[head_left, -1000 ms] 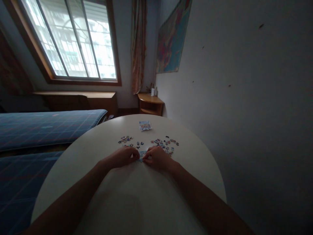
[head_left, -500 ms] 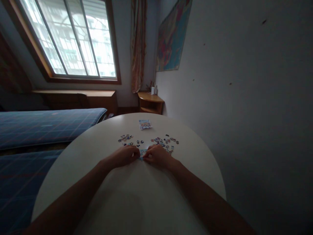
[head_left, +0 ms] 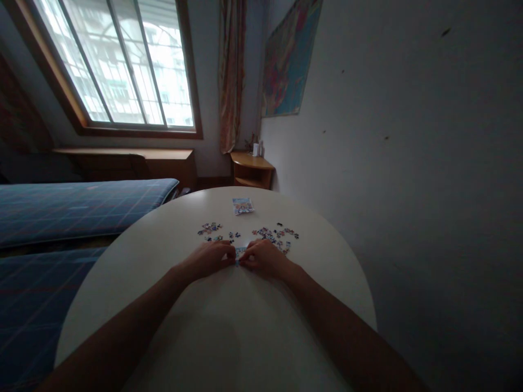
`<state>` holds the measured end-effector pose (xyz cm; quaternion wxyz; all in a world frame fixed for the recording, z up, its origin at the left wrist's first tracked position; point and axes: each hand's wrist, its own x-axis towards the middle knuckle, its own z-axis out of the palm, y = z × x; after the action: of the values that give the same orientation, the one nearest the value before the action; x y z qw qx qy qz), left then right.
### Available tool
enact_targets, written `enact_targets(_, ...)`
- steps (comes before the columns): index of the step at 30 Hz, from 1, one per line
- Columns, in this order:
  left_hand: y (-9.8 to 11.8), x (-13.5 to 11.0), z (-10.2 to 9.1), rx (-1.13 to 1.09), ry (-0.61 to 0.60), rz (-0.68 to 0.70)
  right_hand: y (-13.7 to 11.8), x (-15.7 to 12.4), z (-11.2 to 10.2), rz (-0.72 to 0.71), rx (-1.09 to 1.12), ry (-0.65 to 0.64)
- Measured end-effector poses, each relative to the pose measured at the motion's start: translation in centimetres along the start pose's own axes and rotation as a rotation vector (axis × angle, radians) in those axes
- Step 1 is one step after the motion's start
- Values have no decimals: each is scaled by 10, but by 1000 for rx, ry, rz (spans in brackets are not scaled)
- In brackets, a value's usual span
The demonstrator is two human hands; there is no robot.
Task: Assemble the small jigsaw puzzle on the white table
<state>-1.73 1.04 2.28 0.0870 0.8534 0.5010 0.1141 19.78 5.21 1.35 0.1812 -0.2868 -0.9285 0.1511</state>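
My left hand [head_left: 210, 256] and my right hand [head_left: 265, 256] meet over a small light-blue patch of joined jigsaw pieces [head_left: 241, 251] on the white round table [head_left: 245, 337]. The right thumb and forefinger pinch at the near edge, where a bit of a blue jigsaw piece [head_left: 237, 262] shows. Left fingertips are closed against the patch's left side; most of what they grip is hidden. Loose jigsaw pieces [head_left: 211, 228] lie beyond my left hand, and a bigger scatter of loose pieces [head_left: 267, 233] lies beyond my right.
A small picture packet [head_left: 243, 206] rests toward the table's far edge. To the left is a bed with a blue plaid cover [head_left: 81, 209]. A pale wall [head_left: 408, 218] rises on the right. Behind the table stands a wooden corner shelf [head_left: 252, 161].
My left hand has shifted slightly right, its fingertips now closer to the right hand's. The right hand stays almost in place over the joined pieces. The view has tilted very slightly.
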Motion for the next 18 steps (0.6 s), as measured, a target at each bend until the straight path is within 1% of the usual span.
enact_targets(2,-2,1,0,15,-5,-6,3,0,-4,11,47,6)
enact_targets(4,-4,0,-2,21,-5,-17,8,-1,-11,51,85,43)
enact_targets(6,-6,-1,-6,12,-11,-33,12,-4,-20,104,94,86)
enact_targets(8,-8,-3,-11,-8,-31,-35,17,-8,-28,133,84,90)
enact_targets(12,-10,-7,-15,-32,-66,6,20,-14,-35,113,96,0)
enact_targets(18,-14,-7,-11,-45,-65,44,14,-14,-29,66,155,-132)
